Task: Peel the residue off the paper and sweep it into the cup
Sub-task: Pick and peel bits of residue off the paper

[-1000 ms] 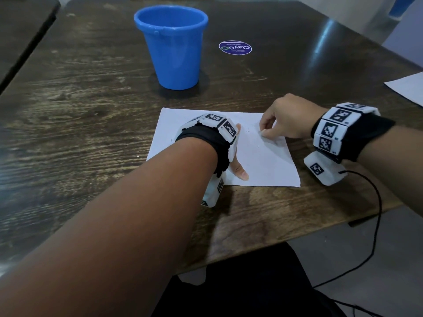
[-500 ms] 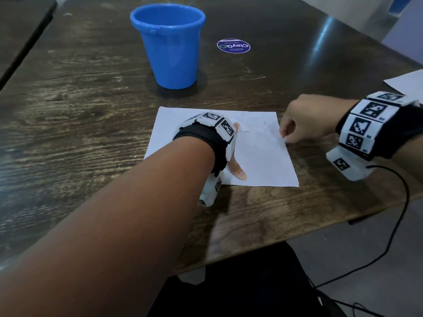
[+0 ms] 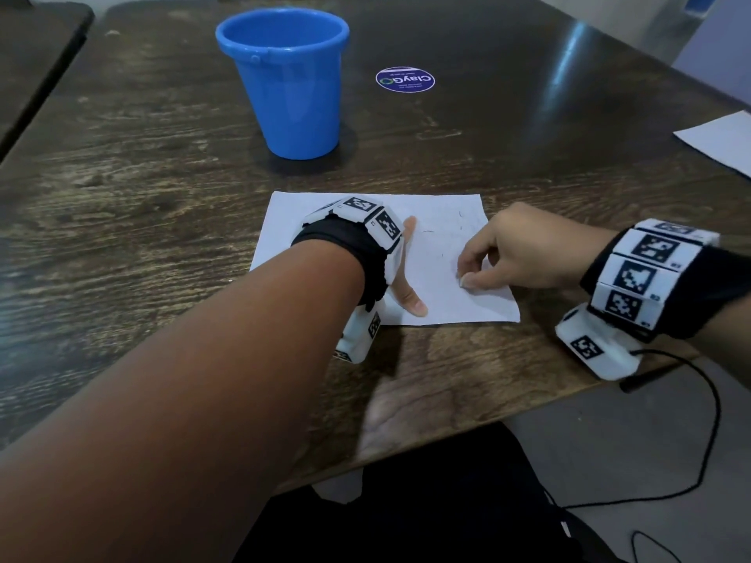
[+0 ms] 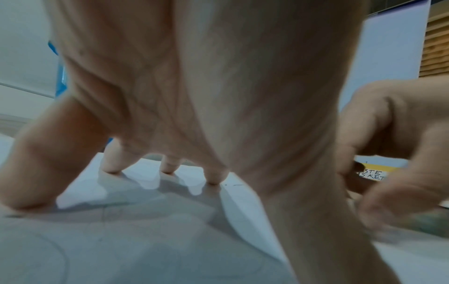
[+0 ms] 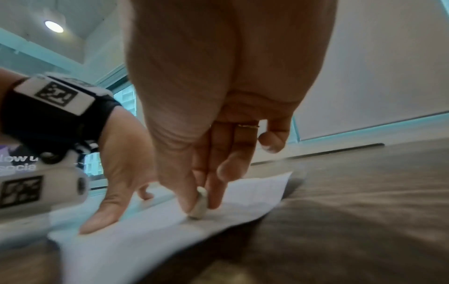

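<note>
Head view: the paper [image 3: 439, 294] is pinned to the table [image 3: 122, 205] by the spread left hand [image 3: 406, 278]; the right hand [image 3: 524, 253] is curled over it, the cup [image 3: 286, 81] standing beyond. Left wrist view: straight fingertips [image 4: 213, 177] are pressed on the sheet. Right wrist view: a whitish lump [image 5: 199, 204] is pinched against the paper.

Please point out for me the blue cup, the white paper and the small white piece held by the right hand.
blue cup [image 3: 294, 103], head view, on its outer wall.
white paper [image 3: 443, 221], head view, on a bare part near its far edge.
small white piece [image 5: 200, 203], right wrist view, on its middle, pinched between the fingers.
</note>
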